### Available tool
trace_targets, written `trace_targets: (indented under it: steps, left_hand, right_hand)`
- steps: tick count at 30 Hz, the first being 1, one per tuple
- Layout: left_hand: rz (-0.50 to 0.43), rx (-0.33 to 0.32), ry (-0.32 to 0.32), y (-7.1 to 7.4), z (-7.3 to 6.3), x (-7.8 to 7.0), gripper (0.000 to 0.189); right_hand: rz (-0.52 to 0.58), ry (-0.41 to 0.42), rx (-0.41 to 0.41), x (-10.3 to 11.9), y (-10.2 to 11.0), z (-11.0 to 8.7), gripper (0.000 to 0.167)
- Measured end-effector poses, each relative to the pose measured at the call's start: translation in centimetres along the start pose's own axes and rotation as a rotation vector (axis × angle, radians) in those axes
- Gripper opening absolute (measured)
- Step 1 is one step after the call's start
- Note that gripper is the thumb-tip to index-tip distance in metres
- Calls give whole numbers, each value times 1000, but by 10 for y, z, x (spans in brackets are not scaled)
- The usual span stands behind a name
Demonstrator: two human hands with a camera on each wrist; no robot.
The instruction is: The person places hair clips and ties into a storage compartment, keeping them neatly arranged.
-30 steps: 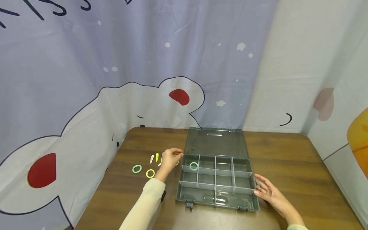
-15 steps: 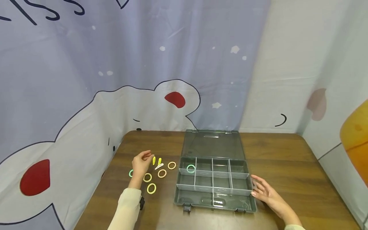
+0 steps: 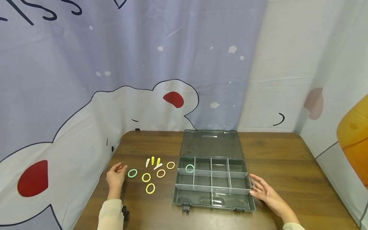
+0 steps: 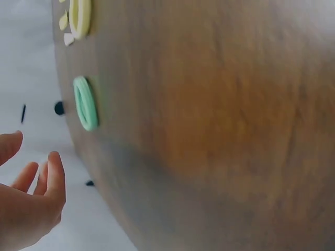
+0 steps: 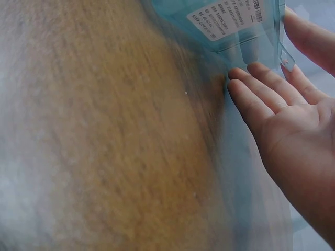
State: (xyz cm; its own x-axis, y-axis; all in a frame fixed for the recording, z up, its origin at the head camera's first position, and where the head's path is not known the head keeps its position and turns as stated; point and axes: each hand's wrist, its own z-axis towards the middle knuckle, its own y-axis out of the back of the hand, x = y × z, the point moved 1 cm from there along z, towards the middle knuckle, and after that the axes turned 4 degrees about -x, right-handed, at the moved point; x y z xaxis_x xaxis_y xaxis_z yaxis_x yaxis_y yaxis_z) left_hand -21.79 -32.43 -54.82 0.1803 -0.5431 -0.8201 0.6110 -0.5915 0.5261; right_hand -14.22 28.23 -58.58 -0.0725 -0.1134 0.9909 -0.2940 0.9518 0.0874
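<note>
My left hand (image 3: pixel 116 177) hovers at the left of the table, fingers loosely bent around nothing, just left of a green hair tie (image 3: pixel 132 173). The left wrist view shows that hair tie (image 4: pixel 85 103) lying flat beyond the fingertips. My right hand (image 3: pixel 266 195) rests against the right side of a grey see-through divided box (image 3: pixel 212 207), whose lid (image 3: pixel 212 145) lies folded back. In the right wrist view the fingers (image 5: pixel 261 94) are nearly straight at the box's labelled underside (image 5: pixel 225 23). One mint hair tie (image 3: pixel 189 168) sits in the back-left compartment.
Between left hand and box lie two yellow hair ties (image 3: pixel 150 188), two peach hair ties (image 3: pixel 161 173), two yellow snap clips (image 3: pixel 152 160) and two white snap clips (image 3: pixel 158 166). A printed curtain (image 3: pixel 143 105) hangs behind the wooden table (image 3: pixel 276 150).
My left hand has moved left from beside the box, past the clips and hair ties, to the left of the green one. My right hand stays at the box's side.
</note>
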Motion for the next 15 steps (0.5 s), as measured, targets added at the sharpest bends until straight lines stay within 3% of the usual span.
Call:
trace_targets:
  steps: [4, 8, 15]
  left_hand:
    - [-4, -17, 74, 7, 3, 9, 39]
    - [-27, 8, 160, 11, 2, 17, 41]
    - [5, 78, 200, 5, 4, 23, 44]
  right_hand:
    - [5, 7, -3, -1, 1, 1, 68]
    - [20, 16, 0, -2, 0, 2, 69]
    - [5, 27, -8, -3, 0, 1, 69]
